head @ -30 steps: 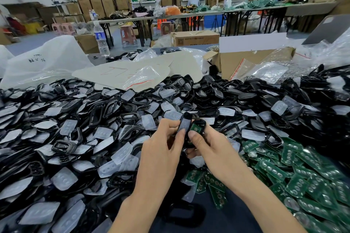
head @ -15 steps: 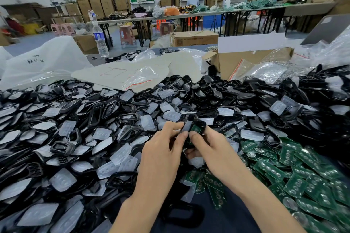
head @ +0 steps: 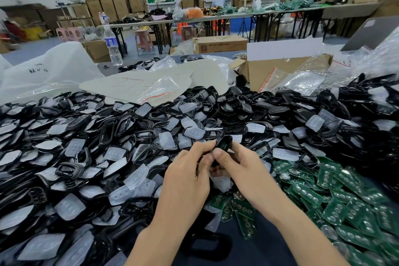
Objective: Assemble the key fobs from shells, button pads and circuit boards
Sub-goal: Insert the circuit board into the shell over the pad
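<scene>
Shell (head: 224, 144) of one key fob, black, is held clear of the heap at the middle of the table, between both hands. The left hand (head: 190, 179) pinches its left edge with curled fingertips. The right hand (head: 244, 170) grips it from the right, thumb (head: 220, 156) pressed on the near end and fingers curled behind. The long axis runs from the near end at the thumb up and away from the person, leaning slightly right; the far end points at the back of the table. A trace of green shows on the face turned to the camera; whether a board sits inside, I cannot tell.

Directly below the hands lies bare dark table (head: 265, 246). Loose shells (head: 108, 131) and translucent button pads (head: 138, 177) are heaped together across the left and centre. Green circuit boards (head: 345, 201) lie in a separate heap to the right, just beside the right forearm.

Containers: an open cardboard box (head: 259, 73) stands behind the heap at right, white flap raised; clear zip bags (head: 302, 80) lie against its front, its inside hidden. A white plastic bag (head: 43, 71) sits far left, contents not visible. A water bottle (head: 112, 45) stands upright beyond it.
</scene>
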Available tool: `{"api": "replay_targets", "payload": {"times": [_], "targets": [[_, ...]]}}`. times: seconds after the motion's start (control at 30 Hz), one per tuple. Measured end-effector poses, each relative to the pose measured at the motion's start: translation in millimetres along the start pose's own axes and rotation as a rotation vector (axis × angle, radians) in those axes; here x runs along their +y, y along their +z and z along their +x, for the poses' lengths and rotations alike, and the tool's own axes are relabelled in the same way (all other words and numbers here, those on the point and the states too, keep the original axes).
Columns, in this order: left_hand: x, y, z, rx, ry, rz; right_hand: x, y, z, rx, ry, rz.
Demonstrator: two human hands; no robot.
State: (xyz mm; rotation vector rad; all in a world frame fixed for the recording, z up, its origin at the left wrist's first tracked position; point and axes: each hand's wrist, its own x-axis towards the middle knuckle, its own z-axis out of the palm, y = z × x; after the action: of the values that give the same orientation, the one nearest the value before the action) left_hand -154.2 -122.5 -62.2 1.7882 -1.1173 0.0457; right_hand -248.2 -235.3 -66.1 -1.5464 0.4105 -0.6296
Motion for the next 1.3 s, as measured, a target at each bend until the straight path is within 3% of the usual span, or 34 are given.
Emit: {"api": "replay_targets", "payload": {"times": [0.23, 0.5, 0.77, 1.03, 1.3], "targets": [[1.5, -1.3, -0.5, 0.027, 0.074, 0.025, -7.6, -1.2, -1.6, 0.007, 0.005, 0.062], [-3.0, 3.8, 2.9, -0.008, 0.167, 0.041, -11.1, -0.9, 0.9, 0.017, 0.088, 0.346], [-0.7, 4.9, 0.7, 0.089, 0.225, 0.067, -11.0, 4.4, 2.6, 0.004, 0.18, 0.55], [-2.1, 2.4, 2.2, 0.162, 0.336, 0.21, -15.5, 7.7, -1.0, 0.011, 0.23, 0.594], [-3.3, 2.9, 3.8, 0.172, 0.357, 0.177, -19.6, 9.7, -4.2, -0.002, 0.219, 0.573]]}}
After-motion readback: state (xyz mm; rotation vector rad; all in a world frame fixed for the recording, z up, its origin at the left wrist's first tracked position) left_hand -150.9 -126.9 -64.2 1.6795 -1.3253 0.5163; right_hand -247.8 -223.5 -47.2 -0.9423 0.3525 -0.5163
